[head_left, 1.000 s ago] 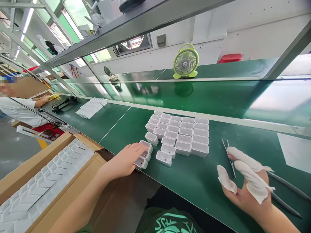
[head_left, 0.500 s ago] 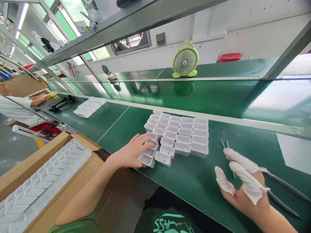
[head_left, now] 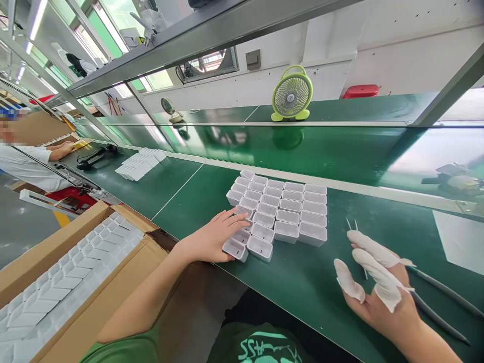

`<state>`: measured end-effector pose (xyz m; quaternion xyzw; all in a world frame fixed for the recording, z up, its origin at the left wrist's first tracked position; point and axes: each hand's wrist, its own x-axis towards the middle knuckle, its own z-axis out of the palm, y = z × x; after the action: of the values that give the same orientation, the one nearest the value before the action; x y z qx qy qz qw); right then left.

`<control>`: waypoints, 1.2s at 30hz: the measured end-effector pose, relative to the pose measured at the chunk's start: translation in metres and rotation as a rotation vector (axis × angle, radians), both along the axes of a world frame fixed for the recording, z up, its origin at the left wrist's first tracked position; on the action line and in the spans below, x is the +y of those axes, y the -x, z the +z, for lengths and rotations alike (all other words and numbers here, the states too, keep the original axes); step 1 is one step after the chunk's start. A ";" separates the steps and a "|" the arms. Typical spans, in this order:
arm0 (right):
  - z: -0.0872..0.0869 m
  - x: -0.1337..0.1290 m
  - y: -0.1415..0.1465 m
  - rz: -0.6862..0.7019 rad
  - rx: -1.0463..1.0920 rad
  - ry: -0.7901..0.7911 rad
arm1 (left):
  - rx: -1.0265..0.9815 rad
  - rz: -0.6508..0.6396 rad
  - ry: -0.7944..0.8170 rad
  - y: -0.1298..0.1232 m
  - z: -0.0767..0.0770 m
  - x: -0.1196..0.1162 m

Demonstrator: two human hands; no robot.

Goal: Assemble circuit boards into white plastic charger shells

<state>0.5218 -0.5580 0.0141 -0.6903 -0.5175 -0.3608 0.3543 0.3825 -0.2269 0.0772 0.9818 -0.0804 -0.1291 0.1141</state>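
Observation:
Several small white plastic boxes stand in packed rows on the green table, hollow sides up. My left hand is at the left side of the group with its fingers stretched over the nearest column. Its thumb is low beside the front box, and the fingers partly cover the boxes behind. To the right, my right hand is palm up with fingers apart and white covers on the thumb and two fingers. Behind it is a tool with thin metal prongs and two dark grey handles; its middle is hidden.
At lower left stands an open carton of stacked white pieces. More white pieces and a black strap-like object lie farther left, near a co-worker. A white sheet lies right; a green fan stands on the ledge.
My left hand has moved slightly right against the white boxes, and the front boxes sit a little farther right. My right hand remains nearly still. The view has shifted slightly.

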 end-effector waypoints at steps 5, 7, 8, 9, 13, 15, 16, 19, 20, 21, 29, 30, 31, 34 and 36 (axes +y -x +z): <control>-0.005 0.000 0.000 -0.009 -0.007 0.031 | -0.002 -0.009 0.001 0.000 -0.001 0.003; -0.006 -0.001 0.000 -0.009 0.001 0.034 | 0.009 -0.013 -0.003 -0.002 0.000 0.004; -0.006 -0.001 -0.001 -0.010 0.007 0.031 | 0.014 -0.015 -0.007 -0.004 0.001 0.005; -0.007 -0.001 -0.001 -0.011 0.012 0.029 | 0.016 -0.015 -0.011 -0.005 0.001 0.005; -0.008 0.000 -0.002 -0.024 0.002 0.027 | 0.011 -0.013 -0.028 -0.009 0.001 0.002; -0.009 0.000 -0.003 -0.028 0.005 0.028 | 0.000 -0.009 -0.009 -0.009 0.005 0.002; -0.009 0.000 -0.003 -0.029 0.010 0.028 | 0.000 -0.015 0.028 -0.009 0.008 0.003; -0.009 0.000 -0.002 -0.020 0.034 0.029 | -0.042 0.019 0.219 -0.017 0.021 0.014; -0.008 0.000 -0.002 -0.015 0.037 0.028 | -0.095 0.077 0.266 -0.024 0.025 0.020; -0.008 0.000 -0.002 -0.009 0.037 0.025 | -0.165 0.155 0.289 -0.034 0.026 0.027; -0.015 0.001 -0.009 -0.070 0.029 0.056 | -0.354 0.406 0.233 -0.146 -0.009 0.058; -0.018 0.001 -0.010 -0.087 0.045 0.069 | -0.352 0.418 0.229 -0.153 -0.014 0.059; -0.019 0.002 -0.011 -0.101 0.064 0.079 | -0.353 0.433 0.225 -0.158 -0.018 0.060; -0.020 0.002 -0.013 -0.112 0.106 0.108 | -0.373 0.491 0.218 -0.162 -0.028 0.065; -0.015 0.001 -0.020 -0.122 0.129 0.155 | -0.397 0.530 0.235 -0.162 -0.033 0.071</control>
<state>0.5416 -0.5567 -0.0008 -0.7676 -0.4770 -0.2954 0.3099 0.5449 -0.1562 0.0438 0.9546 0.1422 0.1085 0.2382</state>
